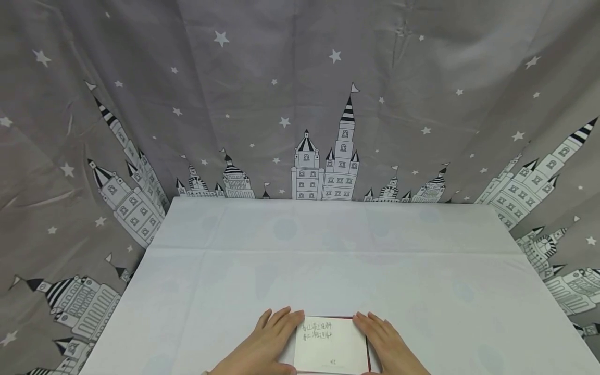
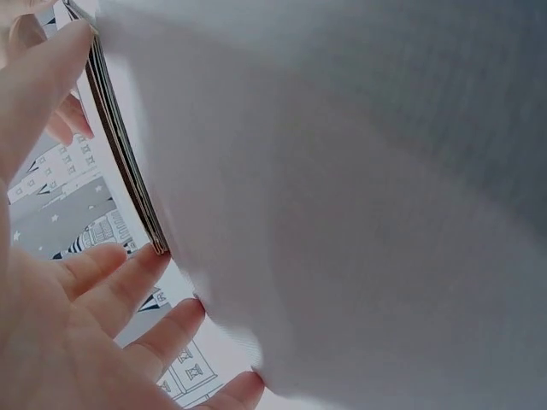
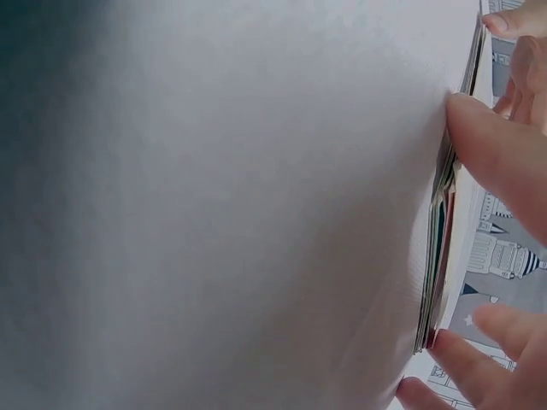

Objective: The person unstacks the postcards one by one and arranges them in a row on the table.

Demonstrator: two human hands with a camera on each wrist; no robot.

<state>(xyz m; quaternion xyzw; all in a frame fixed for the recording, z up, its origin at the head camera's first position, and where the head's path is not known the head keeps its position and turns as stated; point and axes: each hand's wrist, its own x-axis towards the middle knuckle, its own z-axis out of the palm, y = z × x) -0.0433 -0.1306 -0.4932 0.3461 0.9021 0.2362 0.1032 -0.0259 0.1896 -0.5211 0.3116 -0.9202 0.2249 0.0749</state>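
A small stack of thin booklets or cards (image 1: pixel 330 350) lies on the white cloth near its front edge, topped by a cream page with handwritten lines. A red edge shows along its back and right sides. My left hand (image 1: pixel 268 345) lies along the left side, thumb at the near corner and index fingertip at the far one. On the opposite side my right hand (image 1: pixel 387 345) mirrors it, fingers extended and touching the edge. Seen side-on, the stack's layered edge (image 2: pixel 121 145) meets the left thumb and fingertips. Green and red layers (image 3: pixel 439 256) show beside the right thumb.
A white cloth (image 1: pixel 328 271) with faint pale spots and a crease covers the table. Grey curtain fabric (image 1: pixel 262 62), printed with stars and castles, stands behind it and along both sides.
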